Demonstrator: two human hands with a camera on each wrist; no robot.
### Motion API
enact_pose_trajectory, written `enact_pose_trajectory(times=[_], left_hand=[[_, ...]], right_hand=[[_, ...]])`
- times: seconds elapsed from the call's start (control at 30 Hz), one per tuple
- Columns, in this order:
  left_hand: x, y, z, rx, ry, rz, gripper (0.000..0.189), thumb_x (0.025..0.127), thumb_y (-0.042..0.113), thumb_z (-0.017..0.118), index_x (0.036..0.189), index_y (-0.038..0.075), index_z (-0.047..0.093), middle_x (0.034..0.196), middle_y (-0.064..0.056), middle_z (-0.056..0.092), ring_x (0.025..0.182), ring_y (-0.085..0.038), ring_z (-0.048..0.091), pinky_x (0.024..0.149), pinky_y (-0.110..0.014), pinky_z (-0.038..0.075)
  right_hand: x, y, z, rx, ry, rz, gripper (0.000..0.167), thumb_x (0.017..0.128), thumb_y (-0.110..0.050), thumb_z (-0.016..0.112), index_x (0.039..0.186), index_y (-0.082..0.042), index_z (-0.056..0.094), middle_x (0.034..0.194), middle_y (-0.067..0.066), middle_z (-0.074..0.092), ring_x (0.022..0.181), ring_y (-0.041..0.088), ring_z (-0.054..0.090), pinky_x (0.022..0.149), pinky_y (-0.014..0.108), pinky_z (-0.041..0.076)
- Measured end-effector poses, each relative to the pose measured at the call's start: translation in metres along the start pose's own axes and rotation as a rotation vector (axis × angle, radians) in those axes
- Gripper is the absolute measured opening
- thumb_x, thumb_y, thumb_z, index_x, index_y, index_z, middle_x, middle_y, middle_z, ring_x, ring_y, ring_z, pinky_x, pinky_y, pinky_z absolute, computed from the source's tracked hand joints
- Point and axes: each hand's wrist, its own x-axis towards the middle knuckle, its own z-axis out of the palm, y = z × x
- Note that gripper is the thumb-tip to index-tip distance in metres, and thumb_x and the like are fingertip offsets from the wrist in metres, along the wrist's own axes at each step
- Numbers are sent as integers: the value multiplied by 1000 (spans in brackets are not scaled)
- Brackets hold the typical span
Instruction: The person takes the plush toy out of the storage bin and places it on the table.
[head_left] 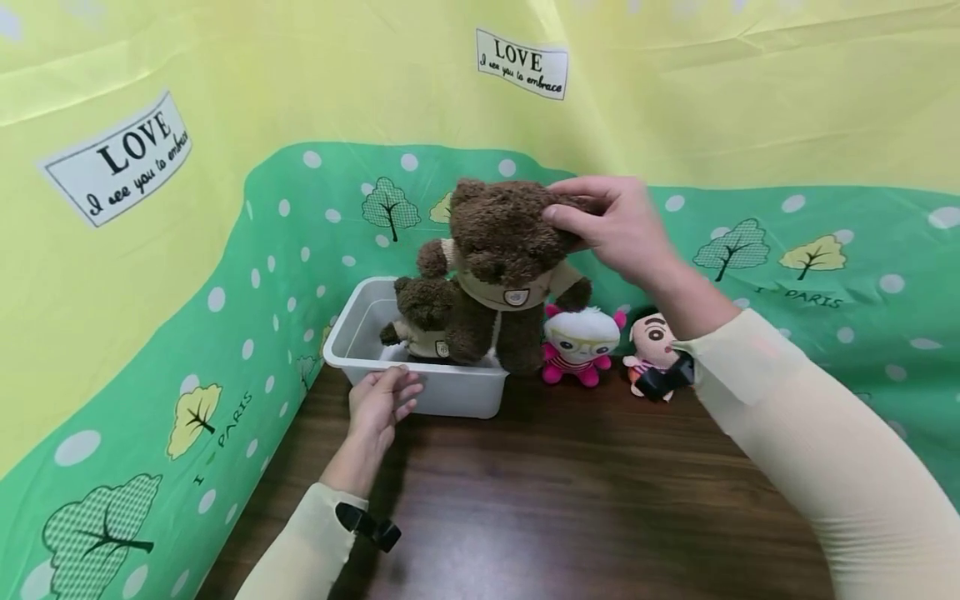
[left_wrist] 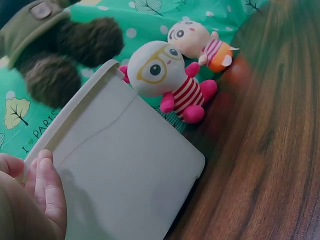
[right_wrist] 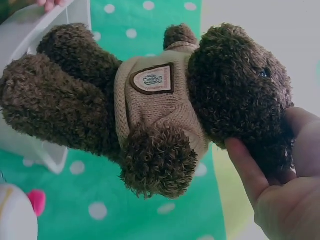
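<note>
My right hand (head_left: pixel 626 225) pinches a large brown teddy bear (head_left: pixel 517 229) by the ear at the side of its head. Dressed in a beige knitted sweater with a shield badge (right_wrist: pixel 152 80), the bear hangs upright, its legs over the right end of a light grey plastic bin (head_left: pixel 457 396). A smaller brown teddy bear (head_left: pixel 426 312) in a similar top sits inside the bin, partly hidden by the large one. At the bin's near rim, my left hand (head_left: pixel 378 404) holds the edge between thumb and fingers.
Right of the bin, a plush toy with a white head, yellow glasses and pink limbs (head_left: pixel 577 346) stands against the cloth. Beside it is a plush doll (head_left: pixel 651 346), partly covered by my right wrist strap. Patterned green and yellow cloth (head_left: pixel 288 250) walls the dark wooden table (head_left: pixel 585 492).
</note>
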Motion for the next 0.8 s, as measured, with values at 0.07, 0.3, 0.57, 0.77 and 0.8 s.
enact_pose_trajectory(times=[0.07, 0.3, 0.57, 0.77, 0.8], left_hand=[[-1, 0, 0, 0, 2, -4, 23, 92, 17, 70, 107, 9, 56, 83, 1, 78, 73, -13, 76, 57, -24, 58], [-3, 1, 1, 5, 5, -3, 24, 91, 19, 71, 106, 9, 56, 84, 1, 79, 73, -13, 76, 59, -25, 59], [-4, 0, 1, 8, 3, -15, 23, 91, 18, 71, 107, 9, 57, 83, 2, 79, 74, -12, 76, 59, -25, 59], [-4, 0, 1, 8, 3, -8, 23, 92, 19, 71, 107, 10, 56, 83, 2, 79, 74, -12, 76, 60, -25, 59], [-4, 0, 1, 8, 1, -8, 23, 92, 19, 70, 107, 10, 56, 84, 2, 79, 74, -12, 76, 60, -25, 59]], right_hand=[[-8, -1, -12, -17, 21, 24, 29, 93, -16, 76, 121, -6, 74, 92, -5, 78, 81, 8, 74, 68, 26, 62], [-39, 8, -51, -124, 86, 106, 34, 94, -21, 76, 124, -8, 73, 93, -14, 77, 84, 4, 74, 68, 25, 62], [-74, 33, -81, -204, 140, 202, 35, 96, -24, 74, 128, -11, 72, 92, -24, 75, 84, 0, 72, 68, 24, 62], [-97, 59, -86, -241, 97, 228, 38, 95, -28, 75, 127, -8, 72, 90, -22, 76, 81, 2, 73, 68, 22, 61], [-100, 63, -86, -239, 89, 232, 38, 95, -27, 75, 127, -7, 72, 89, -21, 76, 80, 3, 73, 67, 23, 61]])
